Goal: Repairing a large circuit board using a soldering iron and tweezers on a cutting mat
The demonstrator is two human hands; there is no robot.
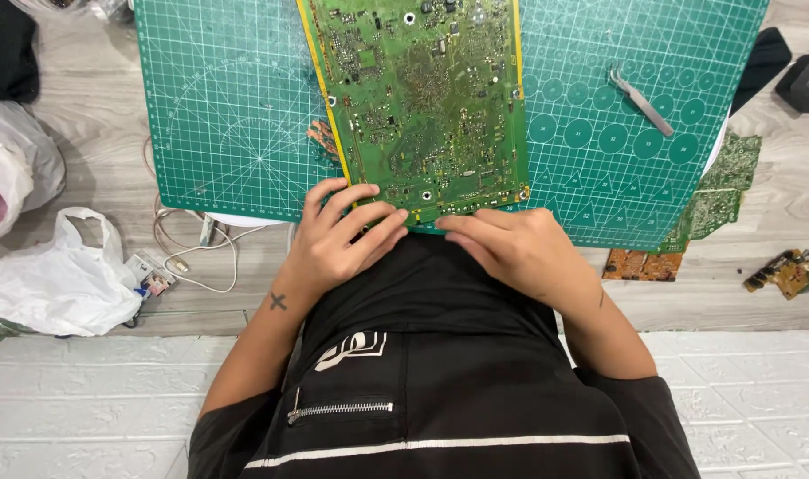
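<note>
Both hands, left (342, 235) and right (515, 248), rest flat, ungrasping, on the board's (427, 98) near edge; its long axis runs toward frame top.

1. A makeshift electronics repair spot set on a floor is indicated: a green cutting mat (236, 133) is laid over grey wood-look flooring (94, 177).
2. A large circuit board (427, 98) and metal tweezers (642, 102) are placed on the mat.
3. Loose board scraps (790, 272), tangled wires (196, 248) and white plastic bags (54, 284) are scattered around it.
</note>
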